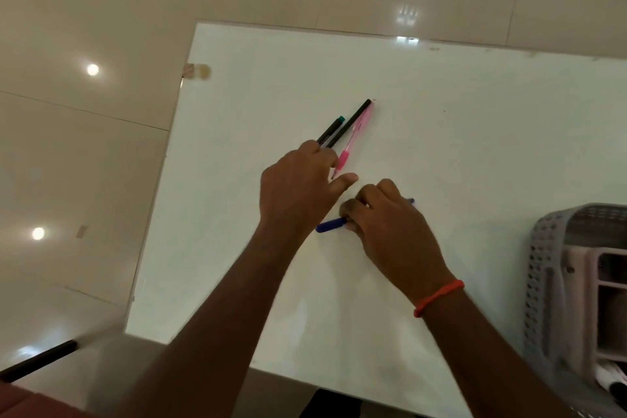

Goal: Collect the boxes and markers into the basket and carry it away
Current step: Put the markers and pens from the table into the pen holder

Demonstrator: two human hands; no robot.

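Right hand (pixel 386 224) was curled down over a blue marker (pixel 330 225), fingers bent around its barrel, and the cap end stuck out to the left of the knuckles; whether the marker was already pinched clear of the white table (pixel 475 132) could not be told. Left hand (pixel 298 190) lay just beside it, fingertips closing narrow on the near ends of three pens farther up the table: a black marker with a teal cap (pixel 331 131), a long black marker (pixel 353 120) and a pink pen (pixel 356 136) touching it. Its thumb stood out loose to the right.

At the right edge of the table stood the grey perforated basket (pixel 539 268), with a pale pink box (pixel 583 285) and what looked like a marker already inside.

The likely trouble was in the left-hand bundle. The three barrels were smooth and round and were caught only at one end, so a loose pinch could let one slide or roll away. The two hands were also crowded close together, and a knuckle could knock the pink pen aside.

Some faint print ran along the teal-capped marker, too small to read. No other writing showed.
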